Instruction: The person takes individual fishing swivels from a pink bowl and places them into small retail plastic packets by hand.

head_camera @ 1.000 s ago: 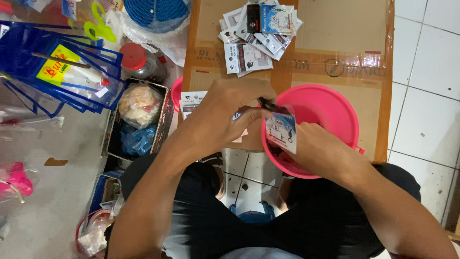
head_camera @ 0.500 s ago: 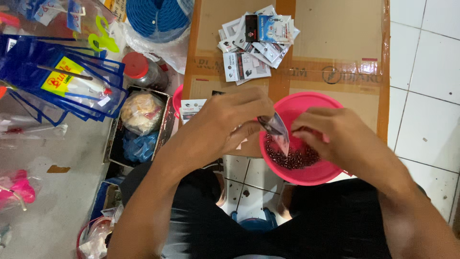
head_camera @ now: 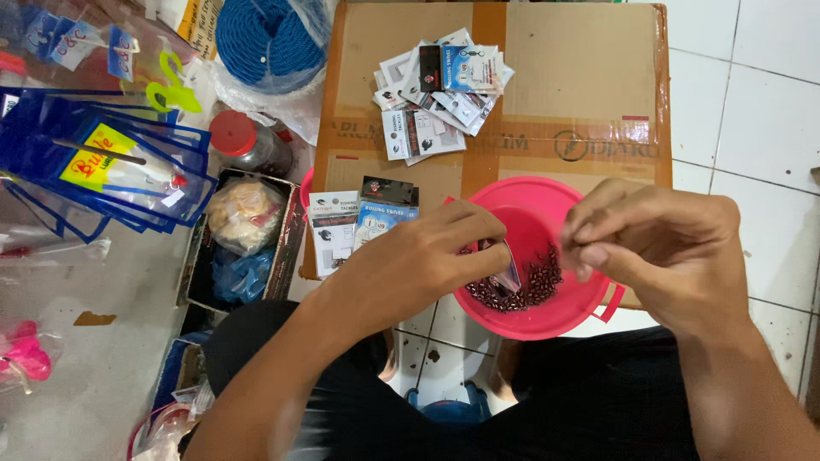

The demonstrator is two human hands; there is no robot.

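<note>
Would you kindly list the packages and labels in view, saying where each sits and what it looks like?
Small clear packet: pinched in the left hand over the pink bowl.
Pile of small sachets: on the cardboard box, white, black and blue.
Two flat packets: box's near left corner, white and blue with black tops.
Blue hanging bags: far left, with a yellow label.
Right hand: fingertips pinched above the bowl.

Before you, a taped cardboard box [head_camera: 589, 77] serves as the counter: it bears a heap of small packets [head_camera: 440, 94], two larger packets [head_camera: 363, 222] and your pink basin [head_camera: 547, 320].
</note>
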